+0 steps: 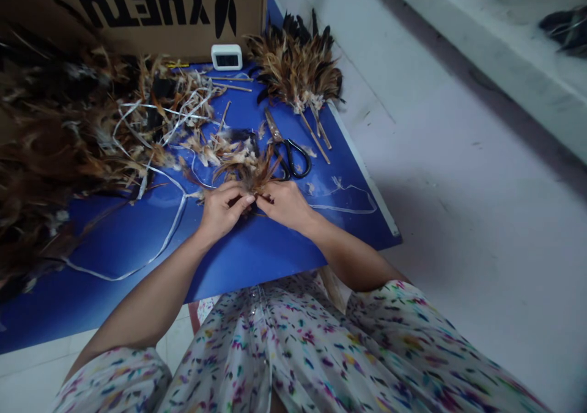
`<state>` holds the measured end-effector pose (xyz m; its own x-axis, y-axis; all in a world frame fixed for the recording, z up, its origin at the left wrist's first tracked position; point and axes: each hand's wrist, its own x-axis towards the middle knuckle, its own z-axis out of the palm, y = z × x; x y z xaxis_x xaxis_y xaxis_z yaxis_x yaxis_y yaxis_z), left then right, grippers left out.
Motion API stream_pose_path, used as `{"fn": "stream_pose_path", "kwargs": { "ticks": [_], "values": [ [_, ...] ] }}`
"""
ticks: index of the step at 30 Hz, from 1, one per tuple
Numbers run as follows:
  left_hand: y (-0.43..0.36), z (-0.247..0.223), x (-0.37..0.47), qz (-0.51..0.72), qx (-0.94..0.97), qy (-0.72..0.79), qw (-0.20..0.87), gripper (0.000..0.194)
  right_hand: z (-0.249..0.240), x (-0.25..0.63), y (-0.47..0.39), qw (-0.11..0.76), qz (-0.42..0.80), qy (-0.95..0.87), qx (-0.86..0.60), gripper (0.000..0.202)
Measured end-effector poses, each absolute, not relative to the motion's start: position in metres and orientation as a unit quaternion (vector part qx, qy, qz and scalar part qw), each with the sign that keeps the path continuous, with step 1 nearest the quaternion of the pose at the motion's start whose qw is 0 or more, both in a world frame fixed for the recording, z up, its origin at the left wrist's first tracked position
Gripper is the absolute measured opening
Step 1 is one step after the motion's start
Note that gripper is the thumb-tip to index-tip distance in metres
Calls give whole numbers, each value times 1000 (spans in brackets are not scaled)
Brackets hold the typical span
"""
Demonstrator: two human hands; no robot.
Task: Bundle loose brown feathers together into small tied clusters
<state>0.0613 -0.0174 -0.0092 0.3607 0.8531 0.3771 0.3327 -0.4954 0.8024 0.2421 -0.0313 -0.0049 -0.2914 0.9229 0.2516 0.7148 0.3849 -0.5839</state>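
Observation:
Close together near the front of the blue table, my two hands pinch a small bunch of brown feathers (252, 171). My left hand (225, 208) has thumb and forefinger closed at the base of the bunch. From the other side, my right hand (285, 204) grips it with bent fingers. The feathers' lower ends are hidden by my fingers. Just beyond my right hand lie black-handled scissors (293, 158), blades pointing away. A white plastic string (177, 217) loops across the table left of my left hand.
A large heap of feathers (68, 137) covers the table's left side. Finished-looking feather bundles on sticks (298, 64) lie at the back right. A white digital timer (227, 57) stands before a cardboard box (151, 15). The wall (458, 217) borders the blue table (266, 254) on the right.

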Motion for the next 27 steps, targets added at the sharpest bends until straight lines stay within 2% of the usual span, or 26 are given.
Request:
{"fn": "stream_pose_path", "kwargs": {
  "ticks": [17,27],
  "values": [
    [-18,-8,61,415,752,412,305,33,-9,244,-30,302,214,-797,-478,15],
    [-14,-11,57,423,748,427,282,28,-8,247,-30,304,245,-787,-478,13]
  ]
}}
